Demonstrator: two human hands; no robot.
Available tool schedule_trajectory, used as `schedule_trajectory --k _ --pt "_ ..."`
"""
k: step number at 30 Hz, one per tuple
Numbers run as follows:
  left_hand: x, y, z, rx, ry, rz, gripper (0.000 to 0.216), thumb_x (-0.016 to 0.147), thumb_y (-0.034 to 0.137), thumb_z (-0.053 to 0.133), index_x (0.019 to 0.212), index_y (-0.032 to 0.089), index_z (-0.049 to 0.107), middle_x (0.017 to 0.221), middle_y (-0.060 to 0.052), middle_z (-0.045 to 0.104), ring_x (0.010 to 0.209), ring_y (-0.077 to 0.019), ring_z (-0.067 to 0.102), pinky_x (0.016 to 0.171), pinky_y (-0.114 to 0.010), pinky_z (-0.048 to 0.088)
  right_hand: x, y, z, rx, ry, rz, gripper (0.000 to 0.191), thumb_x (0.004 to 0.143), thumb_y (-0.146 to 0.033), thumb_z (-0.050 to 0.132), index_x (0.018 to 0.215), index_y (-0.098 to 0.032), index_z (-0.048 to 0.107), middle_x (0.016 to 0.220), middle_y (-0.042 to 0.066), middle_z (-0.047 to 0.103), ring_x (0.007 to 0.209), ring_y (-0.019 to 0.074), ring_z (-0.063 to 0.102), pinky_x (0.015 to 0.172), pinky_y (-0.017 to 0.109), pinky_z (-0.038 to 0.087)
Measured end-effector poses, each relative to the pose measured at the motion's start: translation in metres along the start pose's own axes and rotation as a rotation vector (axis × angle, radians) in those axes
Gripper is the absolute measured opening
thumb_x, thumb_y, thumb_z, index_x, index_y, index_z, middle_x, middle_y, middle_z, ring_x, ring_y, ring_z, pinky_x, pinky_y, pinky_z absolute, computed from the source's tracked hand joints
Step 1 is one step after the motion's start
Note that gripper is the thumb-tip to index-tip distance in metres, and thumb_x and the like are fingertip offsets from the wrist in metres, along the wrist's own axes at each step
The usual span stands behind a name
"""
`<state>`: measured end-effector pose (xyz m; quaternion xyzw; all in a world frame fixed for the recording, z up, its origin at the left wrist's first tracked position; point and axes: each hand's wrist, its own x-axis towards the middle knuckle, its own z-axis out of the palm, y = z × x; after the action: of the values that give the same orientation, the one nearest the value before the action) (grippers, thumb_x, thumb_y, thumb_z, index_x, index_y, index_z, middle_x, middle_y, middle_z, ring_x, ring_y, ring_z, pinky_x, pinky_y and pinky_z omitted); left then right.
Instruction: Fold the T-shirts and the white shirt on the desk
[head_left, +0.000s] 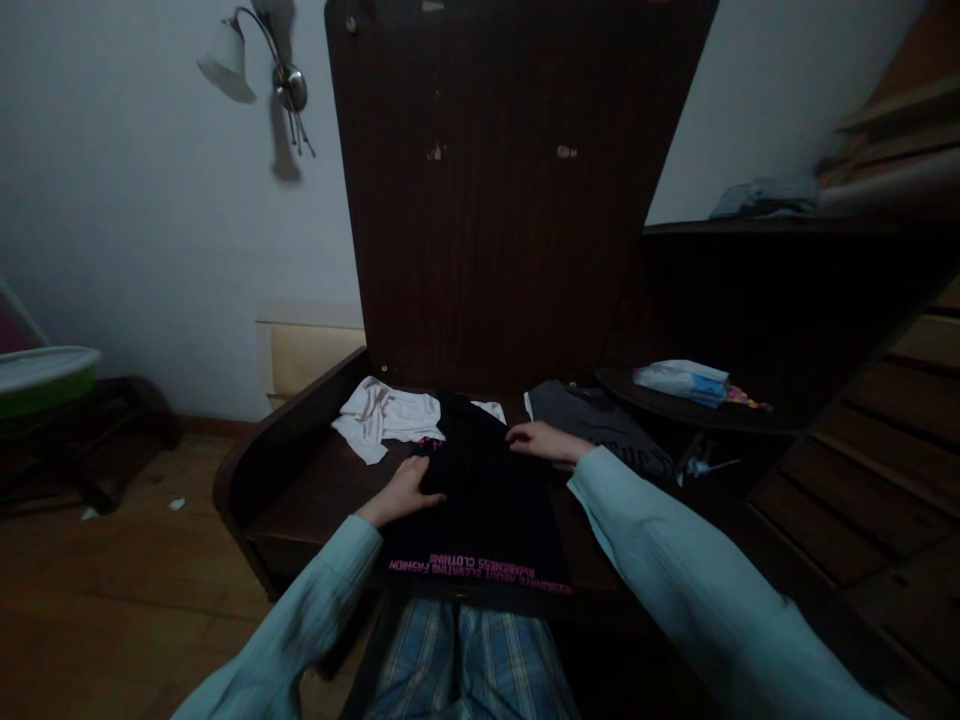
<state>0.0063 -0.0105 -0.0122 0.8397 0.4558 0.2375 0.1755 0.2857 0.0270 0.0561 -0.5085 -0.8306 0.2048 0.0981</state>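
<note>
A black garment (487, 510) with pink lettering along its near hem lies on the dark wooden desk (300, 500) in front of me. My left hand (405, 488) grips the garment's left edge with curled fingers. My right hand (538, 440) rests on the garment's far right corner, fingers laid nearly flat and close together. A crumpled white cloth (382, 415) lies just beyond the left hand. A grey folded garment (600, 420) lies beside the right hand.
A tall dark wooden panel (510, 190) stands behind the desk. A plastic packet (682, 380) sits on a shelf at right, with folded clothes (765, 196) higher up. A wall lamp (255, 70) hangs at upper left. Wooden floor (112, 590) spreads left.
</note>
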Motion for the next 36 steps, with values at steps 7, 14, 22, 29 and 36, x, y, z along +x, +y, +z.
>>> schedule_trajectory --k 7,14,22,29,36 --pt "0.003 0.010 -0.012 -0.036 -0.044 -0.048 0.042 0.065 0.036 0.061 0.102 0.016 0.057 0.101 -0.008 0.060 0.096 -0.0258 0.051 0.087 -0.036 0.039 0.090 -0.041 -0.015 0.089 0.326 0.173 0.029 0.081 -0.024 0.047 0.108 -0.016 0.057 0.108 0.008 0.061 0.088 0.0166 0.060 0.077 0.024 0.043" --pt "0.001 0.019 -0.016 -0.081 0.003 -0.123 0.050 0.069 0.047 0.056 0.107 0.014 0.056 0.105 -0.012 0.061 0.102 -0.0283 0.050 0.091 -0.037 0.037 0.139 -0.061 0.024 0.096 0.308 0.260 0.047 0.065 -0.036 0.065 0.103 -0.009 0.059 0.098 0.015 0.064 0.088 0.0243 0.061 0.070 0.027 0.045" --pt "0.010 0.013 -0.027 -0.256 0.073 -0.106 0.022 0.073 0.032 0.050 0.083 0.015 0.061 0.083 -0.007 0.066 0.080 -0.0225 0.059 0.077 -0.032 0.044 0.113 -0.059 0.000 0.150 0.503 0.200 0.020 0.070 -0.019 0.055 0.089 -0.016 0.060 0.094 0.008 0.064 0.087 0.0186 0.059 0.073 0.025 0.044" --pt "0.026 0.018 -0.078 -0.372 0.444 -0.045 0.024 0.073 0.029 0.045 0.085 0.014 0.059 0.084 -0.004 0.063 0.086 -0.0208 0.056 0.078 -0.032 0.044 0.029 -0.041 -0.067 0.575 0.903 -0.089 0.015 0.062 -0.018 0.053 0.077 -0.018 0.052 0.071 -0.001 0.057 0.069 0.0147 0.056 0.070 0.029 0.045" --pt "-0.051 0.033 -0.049 -0.206 0.301 0.073 0.021 0.067 0.018 0.047 0.084 0.017 0.059 0.108 -0.007 0.056 0.105 -0.0218 0.048 0.095 -0.036 0.035 -0.130 -0.029 0.043 0.464 0.518 -0.148 0.016 0.055 -0.011 0.053 0.065 -0.020 0.045 0.104 0.006 0.056 0.101 0.0217 0.051 0.087 0.037 0.039"
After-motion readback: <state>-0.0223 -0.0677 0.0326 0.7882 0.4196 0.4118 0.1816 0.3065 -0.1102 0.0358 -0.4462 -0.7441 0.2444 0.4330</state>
